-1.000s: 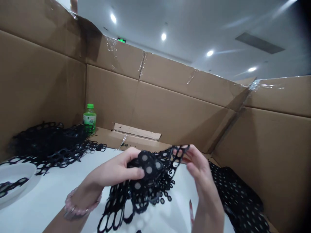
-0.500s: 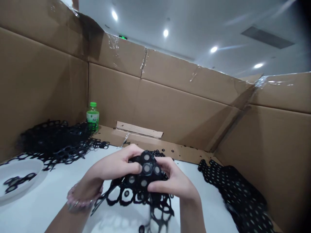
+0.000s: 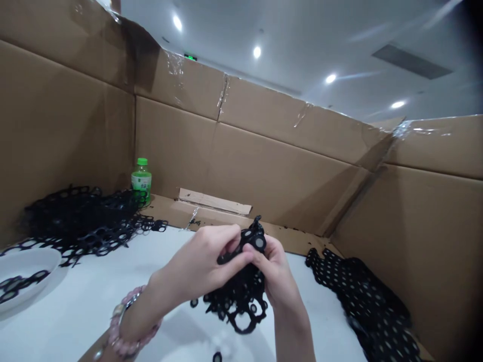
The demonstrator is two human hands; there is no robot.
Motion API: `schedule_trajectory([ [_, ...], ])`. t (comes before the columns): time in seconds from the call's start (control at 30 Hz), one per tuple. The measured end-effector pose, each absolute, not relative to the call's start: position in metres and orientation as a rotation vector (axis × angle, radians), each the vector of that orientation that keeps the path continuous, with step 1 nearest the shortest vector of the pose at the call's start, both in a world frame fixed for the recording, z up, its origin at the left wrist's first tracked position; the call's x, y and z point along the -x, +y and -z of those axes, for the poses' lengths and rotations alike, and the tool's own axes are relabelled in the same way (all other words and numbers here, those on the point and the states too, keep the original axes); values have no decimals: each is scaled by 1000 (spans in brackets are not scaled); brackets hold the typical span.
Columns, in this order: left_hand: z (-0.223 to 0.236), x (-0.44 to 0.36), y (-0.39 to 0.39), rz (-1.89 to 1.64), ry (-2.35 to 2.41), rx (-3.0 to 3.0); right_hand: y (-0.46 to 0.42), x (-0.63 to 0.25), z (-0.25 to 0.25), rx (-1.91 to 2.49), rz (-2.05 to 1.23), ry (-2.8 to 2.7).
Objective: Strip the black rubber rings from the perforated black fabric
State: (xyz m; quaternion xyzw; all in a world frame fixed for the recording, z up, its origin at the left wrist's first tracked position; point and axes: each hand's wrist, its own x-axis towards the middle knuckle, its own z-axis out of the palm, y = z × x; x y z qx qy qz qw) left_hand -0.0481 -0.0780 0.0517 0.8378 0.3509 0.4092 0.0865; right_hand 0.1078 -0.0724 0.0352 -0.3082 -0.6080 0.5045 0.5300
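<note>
Both hands meet over the white table (image 3: pixel 75 311) and grip one crumpled black rubber sheet (image 3: pixel 241 296) punched with rings and round discs. My left hand (image 3: pixel 204 266), with a pink bead bracelet on the wrist, pinches the sheet's upper part between thumb and fingers. My right hand (image 3: pixel 275 274) closes on the same bunch from the right, its thumb by a grey-centred disc. The sheet's lower part hangs below the hands, just above the table. One small black ring (image 3: pixel 217 357) lies on the table under it.
A heap of empty black ring sheets (image 3: pixel 83 218) fills the left rear. A white bowl (image 3: pixel 26 266) holding black pieces stands at far left. A green-capped bottle (image 3: pixel 141 181) stands by the cardboard wall (image 3: pixel 264 171). Dotted black sheets (image 3: pixel 370 306) lie at right.
The hands came together and bunched the spread sheet into a tight wad, raised slightly. The right hand moved in from the right edge of the sheet to the left hand.
</note>
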Motion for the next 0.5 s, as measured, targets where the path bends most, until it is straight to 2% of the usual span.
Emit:
schedule_trajectory([
  [0.17, -49, 45, -70, -1094, 1012, -2422, -74, -112, -38, 745, -1211, -1405],
  [0.5, -40, 49, -33, -1396, 993, -2010, -78, -124, -43, 825, -1326, -880],
])
